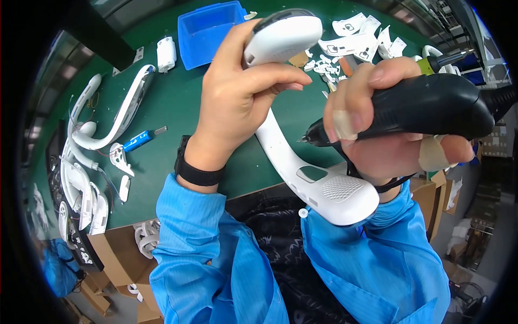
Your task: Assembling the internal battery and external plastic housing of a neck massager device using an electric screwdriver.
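My left hand (pixel 229 102) is closed around the upper end of a white U-shaped device (pixel 278 151) that looks like a neck massager. Its lower arm, with a textured oval patch and a cut-out, reaches down over the table edge toward my right sleeve. A black electric screwdriver (pixel 426 105) lies in the closed fingers of my right hand (pixel 353 108), its cord leaving to the right. The thin tip points left, close to the device's curved middle; whether they touch I cannot tell. Tape wraps two fingers of my right hand.
A blue bin (pixel 205 35) stands at the back of the green table (pixel 178 108). Back right lie white cut-outs (pixel 350 43) and small white scraps (pixel 326 69). At left are a white curved shell (pixel 127 110), a blue battery (pixel 137 141) and piled white parts. A cardboard box (pixel 116 251) stands below.
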The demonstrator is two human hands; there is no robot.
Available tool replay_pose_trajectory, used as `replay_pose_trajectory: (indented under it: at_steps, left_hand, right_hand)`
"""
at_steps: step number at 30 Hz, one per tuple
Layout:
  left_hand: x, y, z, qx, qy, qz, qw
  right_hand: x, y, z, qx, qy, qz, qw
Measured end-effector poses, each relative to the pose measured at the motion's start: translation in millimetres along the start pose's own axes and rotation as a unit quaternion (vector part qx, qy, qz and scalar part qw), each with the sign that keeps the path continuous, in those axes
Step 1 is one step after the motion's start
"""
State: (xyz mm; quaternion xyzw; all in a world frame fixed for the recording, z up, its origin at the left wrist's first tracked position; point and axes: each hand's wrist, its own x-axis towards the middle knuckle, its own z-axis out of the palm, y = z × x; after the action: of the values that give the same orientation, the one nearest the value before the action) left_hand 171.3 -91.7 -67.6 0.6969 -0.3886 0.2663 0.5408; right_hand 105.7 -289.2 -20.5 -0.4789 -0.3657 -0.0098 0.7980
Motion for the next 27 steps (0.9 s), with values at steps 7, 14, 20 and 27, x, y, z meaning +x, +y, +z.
replay_pose_trajectory:
  at_steps: [7,14,20,27]
  left_hand:
    - [0,1,0,-0.009,0.012,0.021,1.0]
    - [1,1,-2,0.018,0.001,0.026,0.999]
    - [1,-3,-3,-0.006,-0.005,0.014,1.0]
    - [4,-17,-1,-0.054,0.041,0.072,0.995]
  right_hand:
    - [-7,24,4,-0.03,0.024,-0.01,0.999]
    - [-8,32,1,-0.037,0.009,-0.005,0.999]
    - [-11,45,1,-0.034,0.018,-0.01,0.999]
    - [-11,48,4,-0.041,0.001,0.0,0.999]
